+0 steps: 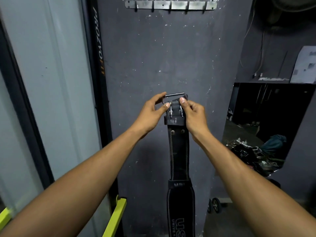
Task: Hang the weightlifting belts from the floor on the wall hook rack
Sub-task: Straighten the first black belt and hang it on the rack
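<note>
A black leather weightlifting belt (179, 151) hangs straight down in front of the dark grey wall, its silver buckle at the top. My left hand (152, 115) pinches the left side of the buckle frame between thumb and fingers. My right hand (193, 115) grips the belt's top end by the buckle's right side, thumb on the front. High on the wall, well above both hands, is a metal hook rack (171, 5) with several bare hooks.
A black machine upright marked PROZVOFIT (98, 48) stands left of the wall panel, with yellow-green bars (116, 218) low down. A small wheeled item (214, 205) sits on the floor at the right. An opening (259, 127) to the right shows clutter.
</note>
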Demonstrator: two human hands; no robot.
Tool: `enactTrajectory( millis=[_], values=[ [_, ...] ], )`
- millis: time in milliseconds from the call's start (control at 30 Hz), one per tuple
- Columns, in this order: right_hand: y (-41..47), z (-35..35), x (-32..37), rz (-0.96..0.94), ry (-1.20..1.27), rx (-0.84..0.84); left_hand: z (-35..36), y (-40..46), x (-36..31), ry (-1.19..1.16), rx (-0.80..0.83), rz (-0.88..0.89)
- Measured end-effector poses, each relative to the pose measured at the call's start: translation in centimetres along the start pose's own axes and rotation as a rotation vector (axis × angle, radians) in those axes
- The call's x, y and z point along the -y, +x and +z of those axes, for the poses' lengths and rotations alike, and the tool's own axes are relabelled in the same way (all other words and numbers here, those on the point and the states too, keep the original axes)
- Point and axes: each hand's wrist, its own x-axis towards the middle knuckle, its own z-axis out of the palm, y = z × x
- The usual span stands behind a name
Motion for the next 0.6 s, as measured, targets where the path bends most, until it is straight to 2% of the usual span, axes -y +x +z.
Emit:
enactTrajectory(
  millis=[200,367,600],
  values=[
    [6.4,-0.7,-1.6,-0.102,-0.082,-0.049,2.2,5.3,0.9,-0.071,-0.189,0.163],
    [12.2,0.2,-2.1,-0.238,-0.085,-0.187,2.3,11.2,0.5,-0.367,-0.258,0.078],
    [19.8,4.3,-1.5,-0.322,-0.020,-0.073,0.5,16.4,3.3,-0.233,-0.266,0.122]
  ],
)
